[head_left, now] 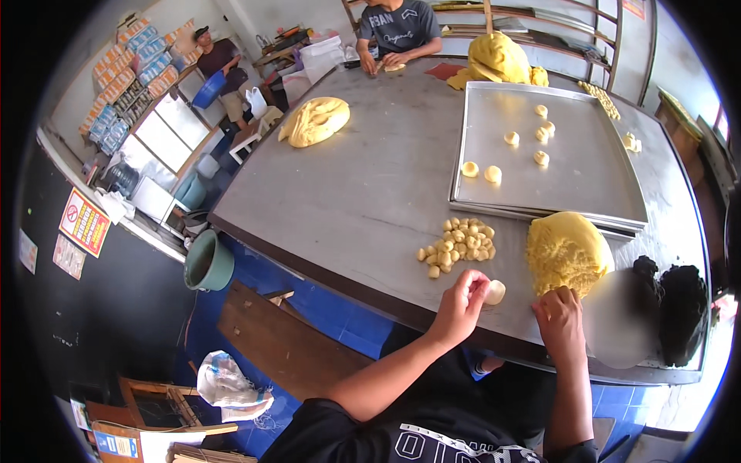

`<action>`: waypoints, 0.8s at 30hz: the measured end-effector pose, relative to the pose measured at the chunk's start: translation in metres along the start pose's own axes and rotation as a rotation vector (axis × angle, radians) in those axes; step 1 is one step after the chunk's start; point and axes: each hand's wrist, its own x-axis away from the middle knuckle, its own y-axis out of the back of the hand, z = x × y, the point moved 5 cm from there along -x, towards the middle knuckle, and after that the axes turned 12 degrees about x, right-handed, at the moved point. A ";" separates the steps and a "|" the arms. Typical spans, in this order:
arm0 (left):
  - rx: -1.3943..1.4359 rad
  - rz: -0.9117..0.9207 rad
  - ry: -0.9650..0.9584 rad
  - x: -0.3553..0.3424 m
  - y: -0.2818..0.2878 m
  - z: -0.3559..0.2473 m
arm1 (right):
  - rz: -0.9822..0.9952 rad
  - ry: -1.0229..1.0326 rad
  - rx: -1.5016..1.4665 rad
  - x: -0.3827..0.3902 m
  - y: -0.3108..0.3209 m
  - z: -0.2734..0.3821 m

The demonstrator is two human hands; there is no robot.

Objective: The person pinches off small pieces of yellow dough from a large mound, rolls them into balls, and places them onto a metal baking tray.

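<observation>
My left hand [463,307] is closed, thumb and fingers pinched at the edge of a small flattened round of pale dough [495,292] by the table's near edge. To its right, my right hand [560,318] has its fingers curled against the near edge of a big rough lump of yellow dough [567,251]; the fingertips are partly hidden. A heap of small pale dough balls [459,245] lies just beyond my left hand. Farther off, a large metal tray [556,181], stacked on others, bears several round dough pieces [492,174] set apart.
Black plastic bags [682,312] lie right of my right hand, beside a blurred patch. On the metal table [332,208] rest a smooth dough mass [315,122] and another yellow lump [498,58]. A person [399,35] handles dough across the table; another [222,73] carries a blue basin.
</observation>
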 end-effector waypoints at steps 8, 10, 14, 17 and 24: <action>0.182 0.153 0.168 0.006 0.000 0.003 | -0.064 -0.049 -0.181 0.034 0.019 0.004; 0.125 0.182 0.166 0.002 -0.009 0.001 | -0.025 0.000 -0.172 0.034 0.021 0.006; 0.284 0.080 0.206 -0.002 -0.025 -0.006 | -0.089 -0.026 -0.090 0.028 0.029 -0.007; 0.366 0.013 0.227 -0.003 -0.011 -0.007 | -0.016 0.000 -0.211 0.020 0.020 0.007; 0.394 0.151 0.345 0.001 -0.045 -0.014 | -0.191 0.092 -0.429 0.010 0.010 0.029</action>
